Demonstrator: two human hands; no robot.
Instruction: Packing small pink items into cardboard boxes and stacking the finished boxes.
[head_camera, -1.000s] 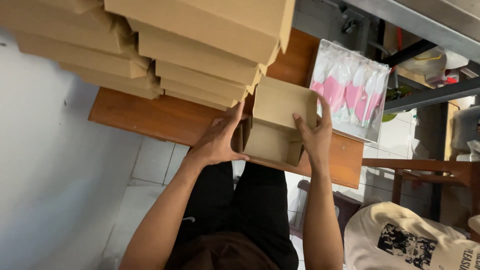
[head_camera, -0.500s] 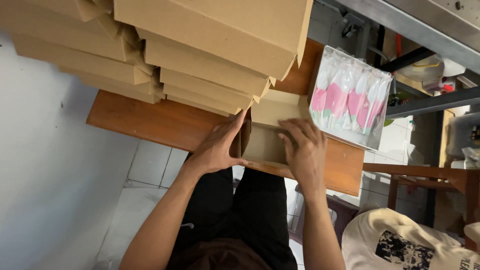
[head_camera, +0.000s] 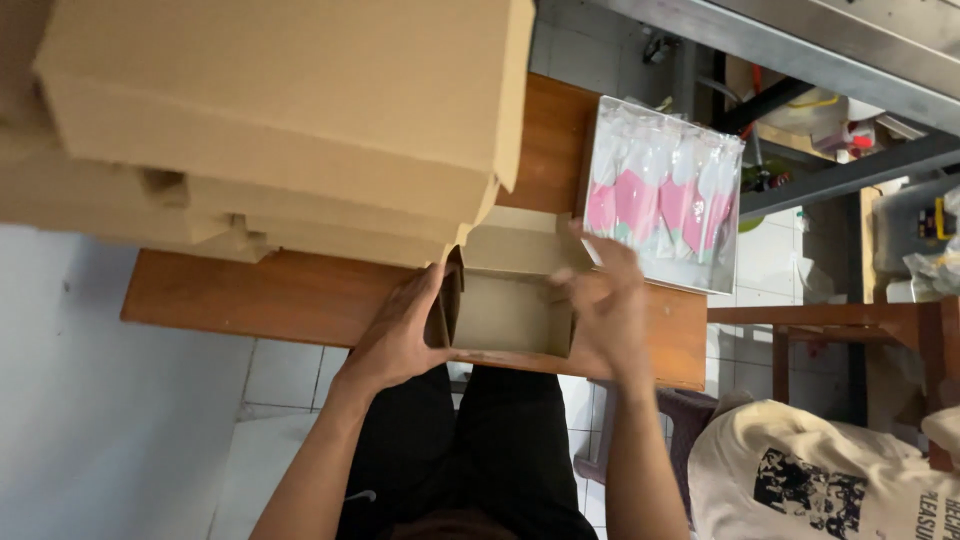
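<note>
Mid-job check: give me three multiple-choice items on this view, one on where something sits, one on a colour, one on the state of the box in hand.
1. Where is the clear packet?
A. on the floor
B. on the wooden table, by the right hand
C. inside the open box

2. What colour are the stacked boxes?
A. brown
B. white
C. blue

3. The small box is:
A. taped shut
B. crushed flat
C. open and empty

B: it lies on the tabletop. A: plain brown cardboard. C: bare inside shows, left hand gripping its side.

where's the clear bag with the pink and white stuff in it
In the head view the clear bag lies on the wooden table, upper right of centre, just beyond the right hand and beside the open cardboard box.
</note>
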